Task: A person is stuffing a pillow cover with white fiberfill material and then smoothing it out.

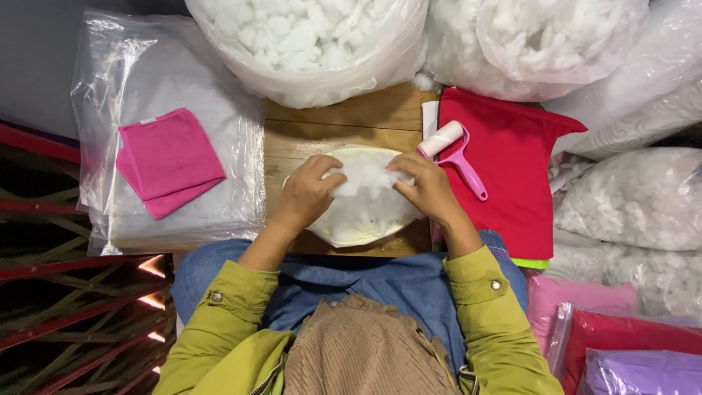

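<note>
Bags [314, 51] of white stuffing stand beyond the desk [344, 124]. Your left hand [307, 194] and right hand [428, 190] close their fingers on a fluffy white tuft [362, 179], pinching it over the round cream cushion [358, 219].

Left hand [307, 192] and right hand [430, 189], forearms converging from olive sleeves; fingers [333, 174] of both curled inward, knuckles up, hands near together.
</note>
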